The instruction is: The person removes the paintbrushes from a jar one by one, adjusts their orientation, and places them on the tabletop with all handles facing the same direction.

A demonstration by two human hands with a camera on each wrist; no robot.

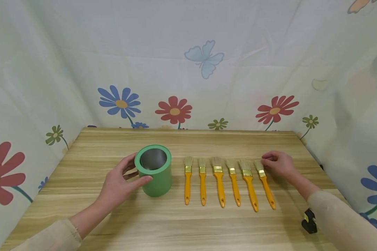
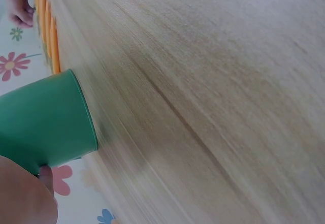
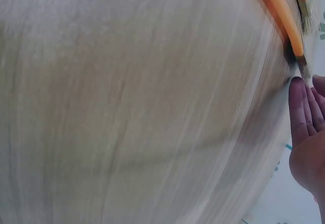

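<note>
A green can point(image 1: 157, 181) stands upright on the table, its open top showing a grey inside. My left hand point(image 1: 120, 181) grips it from the left, thumb on the near side and fingers round the far side. Several paintbrushes point(image 1: 220, 181) with orange handles and pale bristles lie in a row right of the can, bristles toward the back. My right hand point(image 1: 279, 164) is at the bristle end of the rightmost paintbrush point(image 1: 265, 184). In the right wrist view, thumb and fingers point(image 3: 304, 107) pinch the bristle tips, partly hiding them.
The wood-grain table point(image 1: 113, 230) ends at a hanging white cloth point(image 1: 238, 80) printed with flowers and a butterfly. A small black object with a yellow patch point(image 1: 309, 221) lies near the right forearm.
</note>
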